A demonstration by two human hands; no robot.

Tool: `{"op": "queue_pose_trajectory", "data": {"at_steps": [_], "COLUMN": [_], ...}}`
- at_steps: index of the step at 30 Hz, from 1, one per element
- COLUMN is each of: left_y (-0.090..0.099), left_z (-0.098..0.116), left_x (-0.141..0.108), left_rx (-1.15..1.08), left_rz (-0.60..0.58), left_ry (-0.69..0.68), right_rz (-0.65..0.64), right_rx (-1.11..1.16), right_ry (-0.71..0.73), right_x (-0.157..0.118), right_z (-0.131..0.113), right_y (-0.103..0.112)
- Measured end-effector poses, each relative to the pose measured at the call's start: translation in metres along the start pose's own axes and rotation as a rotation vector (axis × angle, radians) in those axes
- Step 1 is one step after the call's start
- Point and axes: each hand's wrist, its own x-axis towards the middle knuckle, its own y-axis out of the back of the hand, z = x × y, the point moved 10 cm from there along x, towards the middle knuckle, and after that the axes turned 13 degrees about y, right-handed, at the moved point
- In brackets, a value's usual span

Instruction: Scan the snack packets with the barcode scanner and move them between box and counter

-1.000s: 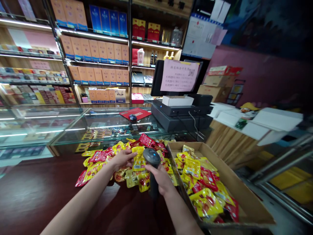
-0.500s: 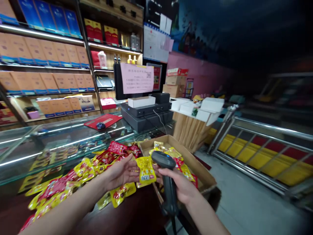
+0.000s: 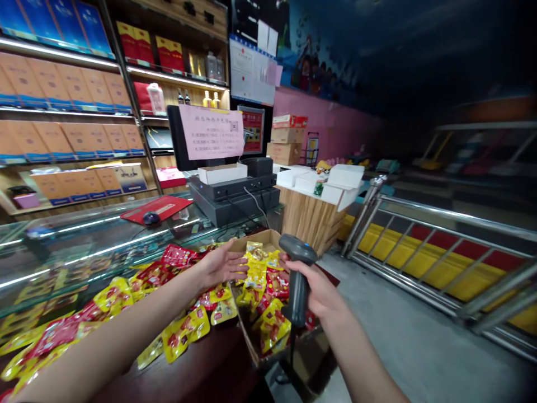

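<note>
Snack packets (image 3: pixel 185 331): we have a loose spread of yellow and red ones on the dark counter top (image 3: pixel 201 372) to the left, and more heaped in the cardboard box (image 3: pixel 255 239) just to their right.

Left hand (image 3: pixel 218 264): open wide and empty, palm up, fingers spread; it sits above the near packets, close to the box's left edge, and we can't tell whether it touches any.

Right hand (image 3: pixel 314 288): wrapped firmly round the handle of the barcode scanner (image 3: pixel 298 291), with the scanner's head up and pointing far-left, over the right side of the box.

Packets and hands: the boxed packets lie below and between our hands; the counter's spread lies under our left forearm and runs away to the left.

Good handling, as we judge it: a snug grip keeps the scanner steady, and a flat open palm gives a packet firm support.

Around us: a glass display case (image 3: pixel 84 246) on the far left, a cash register (image 3: pixel 232 196) straight ahead, and a red mat (image 3: pixel 155 208) with a computer mouse (image 3: pixel 151 218) on the glass.
</note>
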Motion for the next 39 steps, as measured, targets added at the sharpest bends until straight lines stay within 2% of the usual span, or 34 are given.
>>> {"op": "queue_pose_trajectory", "data": {"at_steps": [7, 11, 14, 17, 20, 24, 26, 29, 31, 34, 37, 39], "left_y": [0.077, 0.117, 0.148, 0.178, 0.197, 0.202, 0.196, 0.177, 0.166, 0.161, 0.160, 0.160], "left_z": [-0.037, -0.066, -0.088, -0.105, -0.117, -0.124, -0.126, -0.127, -0.130, -0.132, -0.127, -0.120], "left_x": [-0.066, -0.103, -0.123, -0.136, -0.138, -0.138, -0.139, -0.141, -0.141, -0.141, -0.146, -0.153], "left_rx": [-0.088, -0.093, -0.045, 0.096, 0.250, 0.451, 0.541, 0.750, 0.942, 1.144, 1.199, 1.203], "left_rz": [0.112, 0.178, 0.275, 0.460, 0.605, 0.750, 0.784, 0.846, 0.961, 1.130, 1.214, 1.231], "left_ry": [-0.039, -0.071, -0.116, -0.201, -0.318, -0.520, -0.599, -0.671, -0.627, -0.498, -0.448, -0.455], "right_rz": [-0.234, -0.305, -0.286, -0.236, -0.210, -0.186, -0.203, -0.207, -0.195, -0.210, -0.245, -0.273], "right_rx": [-0.005, -0.038, -0.094, -0.183, -0.249, -0.286, -0.295, -0.313, -0.276, -0.101, 0.025, 0.050], "right_ry": [-0.088, -0.143, -0.167, -0.154, -0.143, -0.111, -0.083, -0.090, -0.152, -0.270, -0.321, -0.325], "right_x": [-0.039, -0.059, -0.069, -0.071, -0.071, -0.070, -0.068, -0.066, -0.065, -0.069, -0.073, -0.074], "right_z": [0.054, 0.096, 0.125, 0.148, 0.165, 0.178, 0.181, 0.186, 0.193, 0.206, 0.210, 0.208], "right_y": [-0.081, -0.119, -0.129, -0.126, -0.121, -0.117, -0.120, -0.123, -0.125, -0.135, -0.149, -0.158]}}
